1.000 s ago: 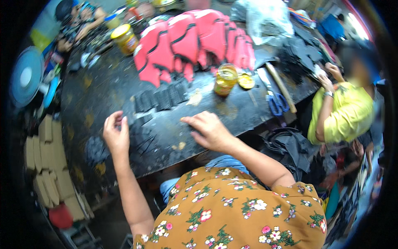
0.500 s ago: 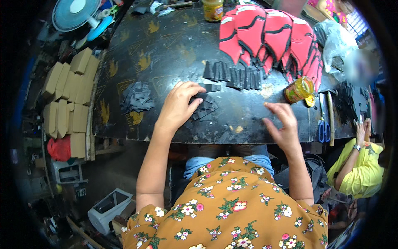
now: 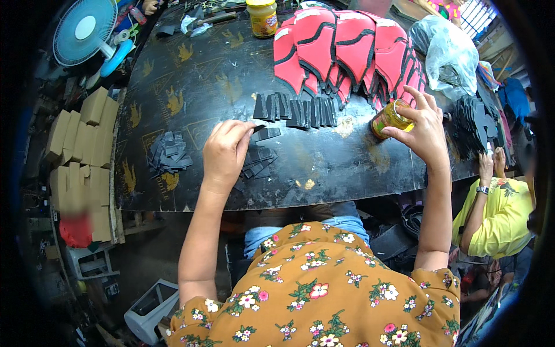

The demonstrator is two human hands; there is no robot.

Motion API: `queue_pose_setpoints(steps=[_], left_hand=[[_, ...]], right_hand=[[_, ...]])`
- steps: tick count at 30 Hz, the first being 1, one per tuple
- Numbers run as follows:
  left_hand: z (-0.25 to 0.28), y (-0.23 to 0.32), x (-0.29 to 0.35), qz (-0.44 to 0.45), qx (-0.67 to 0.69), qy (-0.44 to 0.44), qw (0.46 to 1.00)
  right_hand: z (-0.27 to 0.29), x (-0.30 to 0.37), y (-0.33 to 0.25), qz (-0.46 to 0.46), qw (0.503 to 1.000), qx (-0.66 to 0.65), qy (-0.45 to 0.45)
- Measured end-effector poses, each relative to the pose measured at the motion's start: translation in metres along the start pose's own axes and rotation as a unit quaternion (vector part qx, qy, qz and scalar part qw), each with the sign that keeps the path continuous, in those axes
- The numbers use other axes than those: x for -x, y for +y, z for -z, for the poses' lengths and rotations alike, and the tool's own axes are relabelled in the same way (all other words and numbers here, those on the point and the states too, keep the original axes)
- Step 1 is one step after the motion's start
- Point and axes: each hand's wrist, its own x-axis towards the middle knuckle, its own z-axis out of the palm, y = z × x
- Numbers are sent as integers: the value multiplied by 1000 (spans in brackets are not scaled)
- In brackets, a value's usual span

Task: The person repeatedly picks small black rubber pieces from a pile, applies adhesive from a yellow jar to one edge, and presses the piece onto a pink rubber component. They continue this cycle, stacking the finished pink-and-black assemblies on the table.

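Note:
My left hand [image 3: 225, 156] pinches a small black strip [image 3: 259, 128] between thumb and fingertips, above the table. Just beside it lie a single flat black strip [image 3: 268, 134] and a loose heap of black strips [image 3: 260, 162]. Over at the right, my right hand [image 3: 426, 132] has its fingers apart around the upper part of a tilted glass jar [image 3: 383, 122] of yellow stuff. The thumb overlaps the jar's side; whether it touches cannot be seen. Rows of black strips [image 3: 312, 113] stand between the hands, below a fan of red-pink, black-edged pieces [image 3: 354, 41].
Another black heap [image 3: 169, 151] lies left on the dark table [image 3: 191, 191]. A second yellow jar [image 3: 263, 20] stands at the back. Cardboard boxes [image 3: 87, 136] and a fan [image 3: 85, 29] line the left. A person in yellow [image 3: 500, 217] works at the right beside stacked black pieces [image 3: 471, 124].
My left hand has lifted a black strip away from the heap. My right hand has moved up and right to the jar. The whole view has shifted, so the table appears farther left.

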Motion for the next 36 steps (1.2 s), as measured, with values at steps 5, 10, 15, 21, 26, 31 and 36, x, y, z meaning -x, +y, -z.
queue_pose_setpoints(steps=[5,10,15,21,26,31,36], left_hand=[[-12,17,13,230,335,18,913],[-25,26,21,311,520,-97,790],[-39,39,19,306,517,-97,794],[-33,59,14,318,537,-139,769],[-24,67,14,315,542,-122,769],[-25,67,13,315,578,-136,740],[-29,63,14,325,626,-124,697]], right_hand=[[-1,5,6,18,977,-83,195],[-1,38,-3,-7,975,-19,223],[16,56,-42,-13,945,-310,101],[-31,23,-123,52,818,-572,-42],[-51,5,-141,78,847,-526,-27],[-56,6,-138,97,878,-469,-2],[-54,18,-128,197,901,-381,58]])
